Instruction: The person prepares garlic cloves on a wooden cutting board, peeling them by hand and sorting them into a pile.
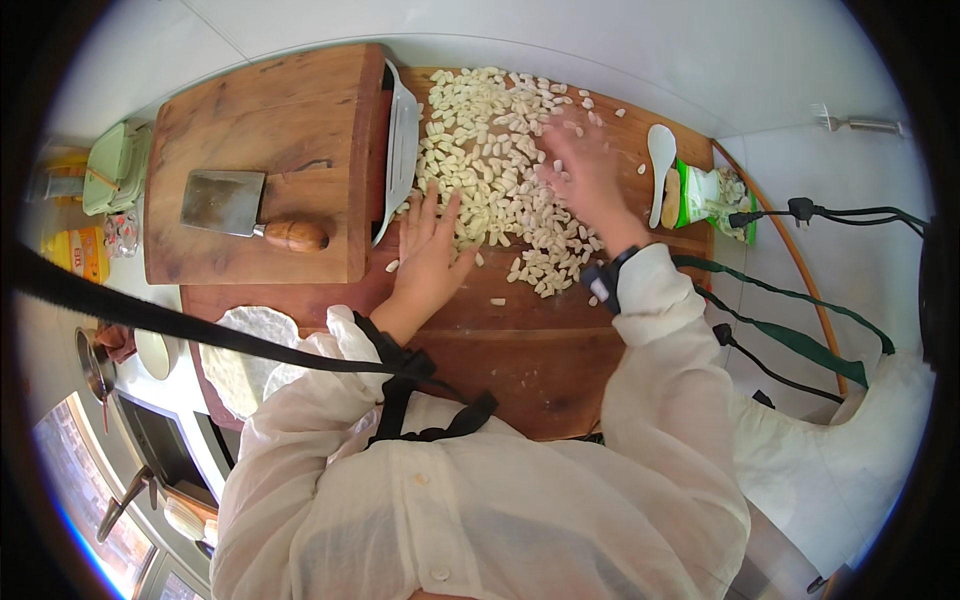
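Observation:
Many small pale dough pieces (480,169) lie spread over a wooden board (525,360). My left hand (429,251) rests at their left edge, palm down with fingers spread, a few pieces around its fingertips. On the right side of the pile, my right hand (589,180) is blurred; its fingers look apart and reach over or among the pieces. I see nothing gripped in either hand. Some single pieces are scattered around the pile's borders.
A thick wooden block (300,97) at left carries a cleaver (225,202). A white dish rim (405,135) shows beside it. To the right lie a white spoon (661,169) and a green-white packet (705,196). A flat dough round (247,352) sits at lower left; black cables (862,211) hang right.

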A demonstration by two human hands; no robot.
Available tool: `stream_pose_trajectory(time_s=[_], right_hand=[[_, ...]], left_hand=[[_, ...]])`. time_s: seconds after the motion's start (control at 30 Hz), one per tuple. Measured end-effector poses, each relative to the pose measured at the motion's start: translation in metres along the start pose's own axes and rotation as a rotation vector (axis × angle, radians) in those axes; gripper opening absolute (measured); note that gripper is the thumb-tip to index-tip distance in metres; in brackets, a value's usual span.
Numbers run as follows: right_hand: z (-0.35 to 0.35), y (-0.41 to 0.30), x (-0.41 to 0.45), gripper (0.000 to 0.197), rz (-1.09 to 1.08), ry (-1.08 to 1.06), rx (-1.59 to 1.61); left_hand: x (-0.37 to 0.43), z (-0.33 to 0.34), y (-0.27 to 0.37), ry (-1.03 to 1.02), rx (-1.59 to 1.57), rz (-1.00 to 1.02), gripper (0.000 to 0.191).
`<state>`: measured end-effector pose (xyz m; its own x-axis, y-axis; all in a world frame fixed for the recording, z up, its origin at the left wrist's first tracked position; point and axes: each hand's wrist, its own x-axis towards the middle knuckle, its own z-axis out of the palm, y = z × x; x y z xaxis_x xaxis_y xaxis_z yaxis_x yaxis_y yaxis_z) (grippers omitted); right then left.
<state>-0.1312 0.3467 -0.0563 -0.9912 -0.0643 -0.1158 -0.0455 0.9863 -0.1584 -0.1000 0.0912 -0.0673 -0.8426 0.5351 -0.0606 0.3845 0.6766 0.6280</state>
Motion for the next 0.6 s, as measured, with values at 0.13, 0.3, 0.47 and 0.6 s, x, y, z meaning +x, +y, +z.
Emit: stream_pose_trajectory(time_s=[0.13, 0.3, 0.47, 0.6], right_hand=[[0.026, 0.045, -0.011, 0.065, 0.301, 0.262, -0.095], [0.034, 0.003, -0.001, 0.059, 0.056, 0.247, -0.031], [0.024, -0.019, -0.002, 0.058, -0.243, 0.194, 0.212], [0.022, -0.031, -0.021, 0.058, -0.232, 0.148, 0.206]], left_hand=[[0.007, 0.003, 0.001, 0.103, 0.032, -0.018, 0.064], [0.013, 0.004, 0.007, 0.077, 0.129, 0.013, 0.061], [0.015, 0.000, 0.000, -0.008, 0.107, 0.189, 0.055], [0.016, -0.002, 0.002, 0.056, 0.060, 0.109, 0.054]])
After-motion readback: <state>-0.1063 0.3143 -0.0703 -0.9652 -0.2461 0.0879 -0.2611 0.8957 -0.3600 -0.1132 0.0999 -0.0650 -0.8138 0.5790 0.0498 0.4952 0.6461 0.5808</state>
